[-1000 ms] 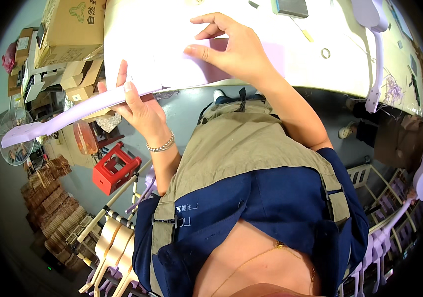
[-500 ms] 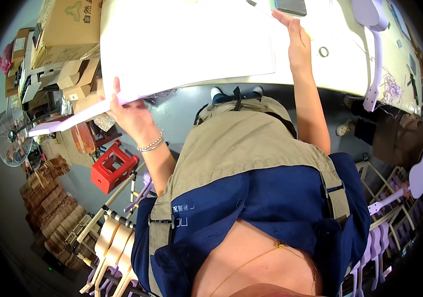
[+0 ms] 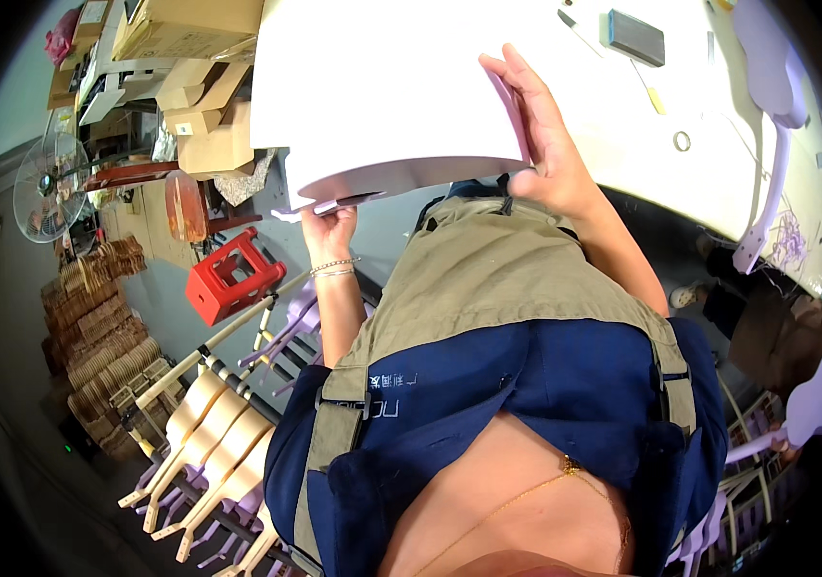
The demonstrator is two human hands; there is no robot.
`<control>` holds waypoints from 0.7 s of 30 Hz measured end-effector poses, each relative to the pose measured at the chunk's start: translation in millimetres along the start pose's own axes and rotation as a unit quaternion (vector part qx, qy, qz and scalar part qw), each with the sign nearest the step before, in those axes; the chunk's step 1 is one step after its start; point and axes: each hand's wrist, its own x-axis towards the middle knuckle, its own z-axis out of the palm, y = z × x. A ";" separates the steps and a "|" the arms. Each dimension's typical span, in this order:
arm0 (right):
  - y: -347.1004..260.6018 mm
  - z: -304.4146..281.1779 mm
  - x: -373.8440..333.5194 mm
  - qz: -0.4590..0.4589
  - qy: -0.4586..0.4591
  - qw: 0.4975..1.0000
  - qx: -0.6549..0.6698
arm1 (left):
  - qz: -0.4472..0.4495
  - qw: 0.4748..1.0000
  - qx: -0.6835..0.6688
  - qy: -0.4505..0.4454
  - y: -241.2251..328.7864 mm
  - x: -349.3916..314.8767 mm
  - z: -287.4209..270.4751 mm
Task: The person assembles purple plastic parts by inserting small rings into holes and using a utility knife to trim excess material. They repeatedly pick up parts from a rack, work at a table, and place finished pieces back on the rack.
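A pale lilac guitar (image 3: 411, 179) is tilted over the near edge of the white table, its curved side facing me. Glare washes out its broad face, so the outline blends into the tabletop. My left hand (image 3: 330, 231) is closed around the neck part at the left, below the body; the body hides some fingers. At the other end, my right hand (image 3: 550, 144) grips the body's right edge, fingers along the rim and thumb by the lower corner.
On the table (image 3: 613, 144) lie a dark block (image 3: 636, 38), a yellow-tipped stick (image 3: 656, 100), a small ring (image 3: 682, 141) and another lilac guitar (image 3: 767, 77). Cartons (image 3: 214, 149), a red stool (image 3: 201, 288) and racked pale guitars (image 3: 209, 423) stand left. Another person holds a guitar (image 3: 815, 399) at right.
The guitar has turned and tilted, bringing its curved side into view. My left hand has moved right and down with the neck; my right hand has come down onto the body's edge.
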 end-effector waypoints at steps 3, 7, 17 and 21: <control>-4.7 1.9 5.9 -0.008 -0.007 0.997 -0.083 | -0.051 0.995 -0.058 -0.056 -1.4 -5.3 -5.2; 16.0 -41.8 -0.7 -0.064 0.021 0.965 -0.254 | 0.023 0.973 0.157 -0.169 -8.4 -29.8 19.4; 89.2 -63.0 -53.5 0.211 0.181 0.946 0.166 | 0.285 0.925 0.172 -0.184 -58.7 -29.6 117.7; 82.9 -65.8 -57.7 0.186 0.194 0.958 0.099 | 0.319 0.889 0.235 -0.229 -74.0 -36.8 135.8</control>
